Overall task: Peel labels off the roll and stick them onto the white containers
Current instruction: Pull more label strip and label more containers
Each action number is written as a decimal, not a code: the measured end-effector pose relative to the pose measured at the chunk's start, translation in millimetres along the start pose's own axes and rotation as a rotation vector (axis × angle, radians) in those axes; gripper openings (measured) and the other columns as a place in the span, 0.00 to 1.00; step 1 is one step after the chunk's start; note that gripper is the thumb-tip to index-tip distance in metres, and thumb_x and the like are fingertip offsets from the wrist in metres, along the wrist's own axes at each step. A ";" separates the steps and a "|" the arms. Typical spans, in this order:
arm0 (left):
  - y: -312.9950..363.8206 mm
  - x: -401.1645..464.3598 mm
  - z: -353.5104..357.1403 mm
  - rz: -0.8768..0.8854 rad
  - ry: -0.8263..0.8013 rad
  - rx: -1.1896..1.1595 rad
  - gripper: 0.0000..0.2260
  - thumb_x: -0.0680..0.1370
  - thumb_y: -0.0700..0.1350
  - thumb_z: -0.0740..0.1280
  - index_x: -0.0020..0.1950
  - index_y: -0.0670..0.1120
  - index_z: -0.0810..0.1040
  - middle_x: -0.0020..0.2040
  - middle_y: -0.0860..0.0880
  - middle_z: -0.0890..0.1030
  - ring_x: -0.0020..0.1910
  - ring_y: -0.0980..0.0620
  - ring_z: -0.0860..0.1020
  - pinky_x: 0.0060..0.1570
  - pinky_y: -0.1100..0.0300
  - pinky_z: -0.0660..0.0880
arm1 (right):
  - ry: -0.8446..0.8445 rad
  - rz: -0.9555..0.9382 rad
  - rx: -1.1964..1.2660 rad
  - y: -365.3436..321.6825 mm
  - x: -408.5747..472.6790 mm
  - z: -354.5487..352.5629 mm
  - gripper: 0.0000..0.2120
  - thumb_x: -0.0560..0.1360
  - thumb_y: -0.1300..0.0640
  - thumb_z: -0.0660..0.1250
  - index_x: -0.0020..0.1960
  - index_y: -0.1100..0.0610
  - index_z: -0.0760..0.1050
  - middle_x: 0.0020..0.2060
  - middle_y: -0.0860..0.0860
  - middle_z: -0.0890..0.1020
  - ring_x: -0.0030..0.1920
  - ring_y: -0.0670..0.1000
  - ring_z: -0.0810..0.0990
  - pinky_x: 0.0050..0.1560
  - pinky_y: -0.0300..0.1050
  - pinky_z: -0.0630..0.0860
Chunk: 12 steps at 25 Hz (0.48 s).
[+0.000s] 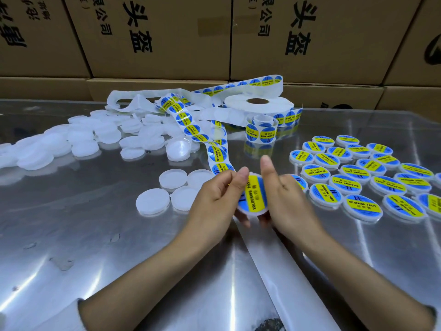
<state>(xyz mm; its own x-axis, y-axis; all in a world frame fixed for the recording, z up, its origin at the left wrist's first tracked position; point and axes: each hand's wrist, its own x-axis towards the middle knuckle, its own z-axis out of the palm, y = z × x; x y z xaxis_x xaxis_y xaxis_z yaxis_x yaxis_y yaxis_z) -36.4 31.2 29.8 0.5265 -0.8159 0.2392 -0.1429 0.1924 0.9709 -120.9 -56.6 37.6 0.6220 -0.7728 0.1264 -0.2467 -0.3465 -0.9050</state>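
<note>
While both hands cup the container [253, 211], left hand [216, 195] thumb presses its label [252, 196]; right hand [285, 199] thumb is lifted; next we set it with the labelled batch [372, 177].

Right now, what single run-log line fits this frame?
step: pressing label on | both hands: left hand and right hand hold round white container with blue-yellow label | labelled containers: right | unlabelled white containers: left

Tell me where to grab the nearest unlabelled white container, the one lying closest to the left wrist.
Take the nearest blank container by its rim, pinching opposite edges from above. It is a low round disc lying flat on the steel table, so only the thin side wall offers a grip. Come from its near-left side: another blank container touches its right edge.
</note>
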 end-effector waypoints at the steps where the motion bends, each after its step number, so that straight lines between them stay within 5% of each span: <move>1: -1.7 0.2 -0.6 -0.015 0.029 0.048 0.21 0.72 0.59 0.61 0.40 0.39 0.74 0.30 0.44 0.79 0.27 0.47 0.78 0.25 0.60 0.73 | -0.028 -0.015 -0.031 -0.4 -2.6 4.6 0.36 0.78 0.38 0.47 0.22 0.59 0.71 0.17 0.52 0.73 0.20 0.47 0.73 0.31 0.43 0.67; 7: -3.8 -2.5 -3.0 0.026 -0.190 -0.004 0.22 0.71 0.48 0.73 0.50 0.33 0.67 0.32 0.43 0.79 0.29 0.49 0.77 0.28 0.62 0.73 | -0.123 0.135 0.158 -10.4 -5.8 0.9 0.38 0.78 0.36 0.45 0.19 0.56 0.72 0.16 0.53 0.74 0.16 0.48 0.71 0.18 0.31 0.63; 12: 0.0 -3.5 -12.0 0.033 -0.320 0.035 0.18 0.71 0.40 0.73 0.50 0.35 0.68 0.38 0.37 0.81 0.34 0.46 0.80 0.35 0.56 0.77 | -0.226 0.143 0.076 -10.0 -5.3 -6.3 0.39 0.75 0.31 0.42 0.20 0.55 0.73 0.17 0.52 0.75 0.18 0.47 0.73 0.20 0.30 0.65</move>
<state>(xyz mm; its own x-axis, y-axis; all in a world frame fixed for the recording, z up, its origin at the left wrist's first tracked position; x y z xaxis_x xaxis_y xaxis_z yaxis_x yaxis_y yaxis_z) -28.2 40.6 29.2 0.2313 -0.9407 0.2480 -0.1874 0.2071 0.9602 -126.3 -52.3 48.5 0.7372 -0.6695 -0.0911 -0.2929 -0.1953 -0.9360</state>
